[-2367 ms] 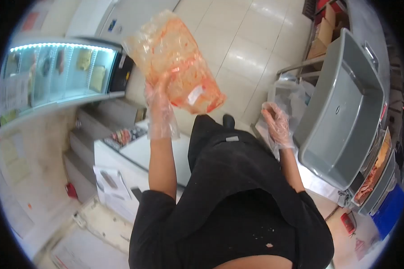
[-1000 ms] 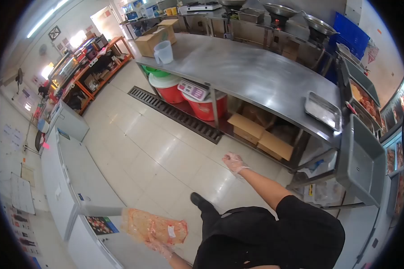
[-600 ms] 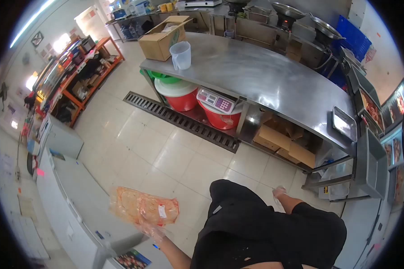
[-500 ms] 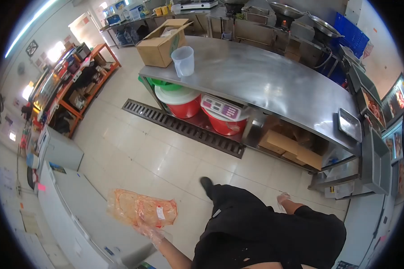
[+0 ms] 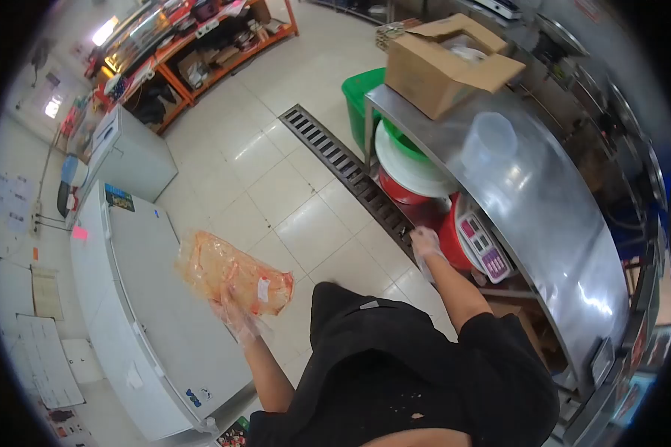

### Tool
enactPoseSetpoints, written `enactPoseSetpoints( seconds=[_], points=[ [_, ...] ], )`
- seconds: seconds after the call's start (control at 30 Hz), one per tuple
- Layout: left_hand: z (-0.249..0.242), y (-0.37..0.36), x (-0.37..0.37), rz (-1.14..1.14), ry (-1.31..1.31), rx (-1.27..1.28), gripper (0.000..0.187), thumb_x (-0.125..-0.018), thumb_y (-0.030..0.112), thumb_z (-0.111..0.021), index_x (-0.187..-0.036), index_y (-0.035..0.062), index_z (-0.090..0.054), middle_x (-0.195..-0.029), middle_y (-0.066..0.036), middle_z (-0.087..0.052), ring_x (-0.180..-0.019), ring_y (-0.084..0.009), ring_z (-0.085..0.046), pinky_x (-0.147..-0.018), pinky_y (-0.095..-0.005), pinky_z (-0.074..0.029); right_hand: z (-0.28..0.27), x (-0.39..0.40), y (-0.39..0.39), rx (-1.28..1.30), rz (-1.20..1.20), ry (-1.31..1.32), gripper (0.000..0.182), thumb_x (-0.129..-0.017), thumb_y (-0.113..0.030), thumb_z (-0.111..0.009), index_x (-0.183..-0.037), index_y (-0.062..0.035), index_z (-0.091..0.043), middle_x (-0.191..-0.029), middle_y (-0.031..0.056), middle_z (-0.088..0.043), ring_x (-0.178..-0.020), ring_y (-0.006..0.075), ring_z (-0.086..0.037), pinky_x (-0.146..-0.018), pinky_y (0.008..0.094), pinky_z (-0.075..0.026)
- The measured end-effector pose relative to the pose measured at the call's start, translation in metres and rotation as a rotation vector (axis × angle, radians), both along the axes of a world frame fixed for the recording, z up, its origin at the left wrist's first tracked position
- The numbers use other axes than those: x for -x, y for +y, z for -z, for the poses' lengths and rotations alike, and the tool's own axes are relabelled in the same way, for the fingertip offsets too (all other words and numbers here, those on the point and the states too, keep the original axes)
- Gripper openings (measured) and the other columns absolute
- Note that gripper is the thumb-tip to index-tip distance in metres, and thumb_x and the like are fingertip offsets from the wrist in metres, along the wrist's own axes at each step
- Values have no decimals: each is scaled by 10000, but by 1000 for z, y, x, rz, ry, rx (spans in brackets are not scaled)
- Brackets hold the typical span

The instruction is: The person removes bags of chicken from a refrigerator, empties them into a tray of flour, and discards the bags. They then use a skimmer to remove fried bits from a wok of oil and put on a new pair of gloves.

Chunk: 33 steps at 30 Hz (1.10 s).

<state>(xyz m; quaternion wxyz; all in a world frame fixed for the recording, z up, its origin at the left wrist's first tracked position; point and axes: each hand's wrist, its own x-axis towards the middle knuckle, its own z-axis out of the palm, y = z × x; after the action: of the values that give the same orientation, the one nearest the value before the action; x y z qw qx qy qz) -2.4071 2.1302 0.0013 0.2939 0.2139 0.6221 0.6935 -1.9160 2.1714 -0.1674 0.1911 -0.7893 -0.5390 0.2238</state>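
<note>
My left hand (image 5: pixel 235 314), in a clear plastic glove, grips the lower edge of a clear plastic bag (image 5: pixel 238 272). Orange-red contents show through the bag, and a white label is on its right part; what the contents are I cannot make out. The bag is held up in front of the white chest freezer (image 5: pixel 175 261). My right hand (image 5: pixel 426 242), also gloved, hangs out to the right near the red bucket (image 5: pixel 453 238) under the steel table. Its fingers are loosely bent, with nothing visible in them.
On the steel table (image 5: pixel 529 179) stand an open cardboard box (image 5: pixel 432 74) and a translucent plastic jug (image 5: pixel 490 141). A digital scale (image 5: pixel 484 248) rests on the bucket below. A floor drain grate (image 5: pixel 343 167) runs alongside. Orange shelves (image 5: pixel 224 48) stand at the back.
The view has turned left, and the freezer and table end are nearer. My left hand still holds the bag. My right hand has swung forward beside the buckets.
</note>
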Motion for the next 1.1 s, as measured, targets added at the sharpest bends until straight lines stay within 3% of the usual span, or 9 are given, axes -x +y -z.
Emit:
enactPoseSetpoints(
  seconds=[0.23, 0.33, 0.37, 0.43, 0.5, 0.73, 0.9, 0.97, 1.1],
  points=[
    [11, 195, 9, -5, -65, -58, 365, -873, 127, -603, -1160, -45, -458, -1135, -151, -563, -1021, -234, -565, -881, -362, -482, -27, 64, 232, 76, 75, 218, 278, -829, -347, -542, -921, -112, -659, -945, 184, -655, -942, 386, -604, -834, 459, -464],
    [28, 303, 21, 22, -87, 21, 381, -905, 161, -554, -1207, -45, -448, -1175, -159, -554, -1061, -247, -555, -901, -361, -474, 12, 44, 245, 230, 144, 17, 320, -841, -317, -510, -1002, -84, -659, -1073, 161, -645, -1031, 361, -597, -898, 453, -465],
    [3, 347, 13, 25, -95, 11, 381, -905, 161, -554, -1207, -45, -448, -1175, -159, -554, -1061, -247, -555, -901, -361, -474, 57, 13, 246, 485, -410, -460, 346, -848, -293, -474, -1020, -63, -668, -1172, 150, -614, -1067, 336, -593, -911, 438, -472],
    [-60, 421, -6, 202, 19, -150, 312, -893, 115, -567, -1150, -33, -469, -1082, -120, -581, -988, -236, -579, -835, -353, -501, 69, -4, 234, 614, -258, -394, 333, -850, -278, -460, -966, -71, -693, -1081, 163, -649, -988, 290, -639, -842, 408, -500],
    [-8, 500, 26, 181, -34, -89, 356, -883, 136, -584, -1187, -25, -491, -1120, -152, -591, -1045, -247, -577, -865, -363, -494, 88, 0, 219, 810, 114, -213, 336, -849, -293, -468, -946, -70, -700, -980, 170, -674, -941, 268, -664, -786, 398, -509],
    [-12, 743, -9, 306, -115, -85, 317, -878, 114, -617, -1128, -18, -476, -1119, -127, -571, -989, -209, -588, -848, -341, -518, 132, 17, 282, 972, -198, -313, 282, -829, -184, -527, -1018, -92, -716, -981, 129, -701, -902, 305, -682, -784, 426, -539],
    [11, 864, -43, 338, 73, 37, 356, -892, 157, -600, -1173, -18, -468, -1169, -146, -554, -1023, -232, -568, -867, -357, -501, 216, 12, 423, 607, -67, -136, 289, -833, -231, -527, -1007, -80, -702, -965, 118, -705, -879, 292, -684, -771, 415, -534],
    [10, 921, -57, 466, 80, -55, 392, -890, 168, -600, -1204, -17, -457, -1183, -150, -548, -1029, -237, -563, -870, -360, -497, 92, 41, 577, 493, 1155, 712, 303, -840, -274, -507, -975, -85, -701, -992, 136, -695, -901, 306, -673, -776, 421, -518],
    [19, 1015, -90, 643, -47, -28, 454, -881, 165, -600, -1272, -7, -445, -1195, -153, -547, -1034, -240, -561, -869, -360, -493, 113, 2, 695, 539, 391, 48, 331, -839, -394, -572, -935, -92, -667, -853, 126, -662, -804, 276, -642, -726, 402, -492]
  ],
)
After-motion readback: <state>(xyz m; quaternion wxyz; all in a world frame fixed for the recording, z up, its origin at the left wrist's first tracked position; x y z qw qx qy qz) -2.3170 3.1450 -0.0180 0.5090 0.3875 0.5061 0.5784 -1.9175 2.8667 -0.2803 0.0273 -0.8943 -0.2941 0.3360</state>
